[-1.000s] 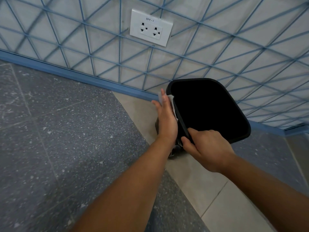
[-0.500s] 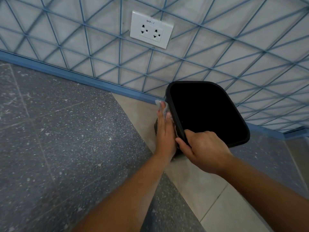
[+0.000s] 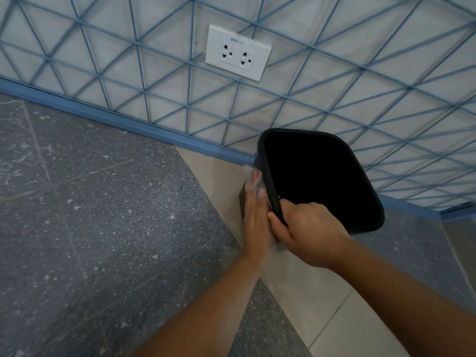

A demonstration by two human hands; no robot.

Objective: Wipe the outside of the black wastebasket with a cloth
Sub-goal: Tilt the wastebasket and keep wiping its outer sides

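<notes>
Fingers of our left hand (image 3: 256, 222) lie straight and together, pressing the cloth (image 3: 253, 180) flat on the bin's (image 3: 368, 225) left wall; our right hand (image 3: 307, 234) curls over the near rim, thumb outside, steadying the bin on the floor by the wall; we judge one side underway, the others left; since earlier our left hand slid lower.

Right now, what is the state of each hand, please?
Left hand: open, its flat fingers press the cloth against the outside of the black wastebasket.
Right hand: closed, it grips the wastebasket's rim.
</notes>
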